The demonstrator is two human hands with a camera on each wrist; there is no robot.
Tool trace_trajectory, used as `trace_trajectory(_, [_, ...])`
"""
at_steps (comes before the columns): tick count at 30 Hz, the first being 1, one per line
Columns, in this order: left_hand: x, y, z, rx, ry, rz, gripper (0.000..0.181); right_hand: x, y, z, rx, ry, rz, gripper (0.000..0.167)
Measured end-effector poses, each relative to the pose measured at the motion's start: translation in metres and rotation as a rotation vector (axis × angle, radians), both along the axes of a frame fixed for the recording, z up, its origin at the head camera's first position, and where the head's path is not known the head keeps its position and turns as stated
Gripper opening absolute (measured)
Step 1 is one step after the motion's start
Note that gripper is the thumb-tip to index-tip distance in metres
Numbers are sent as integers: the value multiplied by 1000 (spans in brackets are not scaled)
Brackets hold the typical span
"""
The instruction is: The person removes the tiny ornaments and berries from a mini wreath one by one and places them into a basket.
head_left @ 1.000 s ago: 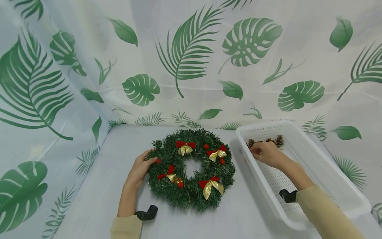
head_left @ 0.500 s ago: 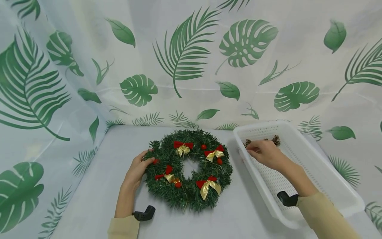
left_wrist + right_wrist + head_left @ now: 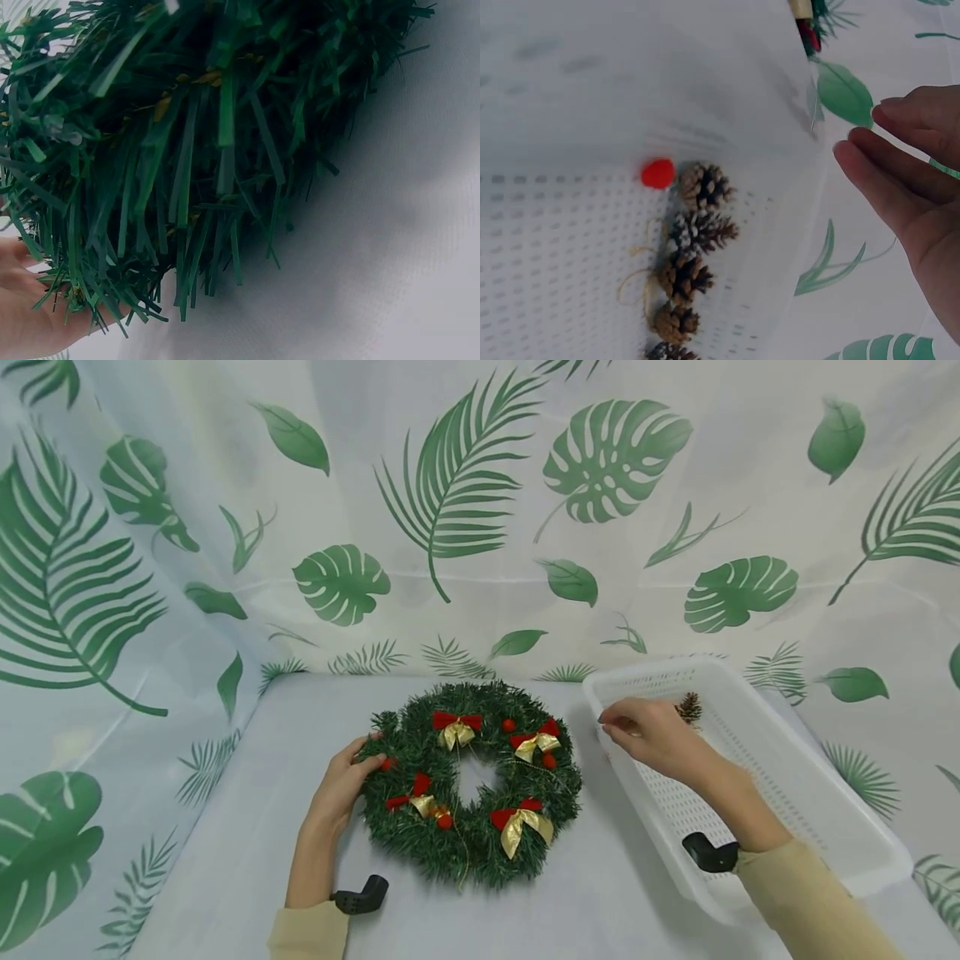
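A green tinsel wreath (image 3: 517, 852), dressed with red-and-gold bows and small red balls, lies on the table. At its left side my left hand (image 3: 341, 785) grips the edge, fingers partly hidden in the tinsel. My left hand (image 3: 34, 311) also shows low in the left wrist view. My right hand (image 3: 652, 735) hovers over the left rim of a white perforated basket (image 3: 810, 777). Its fingers are bent slightly toward the thumb; in the right wrist view, nothing shows between the fingertips of my right hand (image 3: 922, 165). Inside the basket, a red pom-pom (image 3: 658, 173) lies beside several pine cones (image 3: 684, 279).
The white table (image 3: 240, 827) carries the wreath in the middle and the basket at the right. A white curtain with green leaf prints (image 3: 450, 460) stands behind and at the left. Thin gold strings (image 3: 636, 279) lie near the pine cones.
My right hand has risen and moved left, from inside the basket to above its left rim. My left hand has kept its grip on the wreath. The view has shifted slightly.
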State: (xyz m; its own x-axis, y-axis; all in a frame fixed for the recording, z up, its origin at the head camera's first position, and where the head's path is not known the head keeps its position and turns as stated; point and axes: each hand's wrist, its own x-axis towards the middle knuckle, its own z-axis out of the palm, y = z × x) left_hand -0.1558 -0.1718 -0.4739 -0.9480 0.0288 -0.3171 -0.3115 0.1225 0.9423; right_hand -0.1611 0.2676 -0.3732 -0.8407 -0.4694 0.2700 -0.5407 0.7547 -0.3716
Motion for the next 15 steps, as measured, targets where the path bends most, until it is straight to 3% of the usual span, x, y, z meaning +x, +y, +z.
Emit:
trace_trajectory(7, [-4,1,2,4,-2,1,53,0,-16,3,14,-39,41,12])
trace_trajectory(15, [-2,0,-1,-10,-7,1,54,-3,-40,-1,38,-155,134,12])
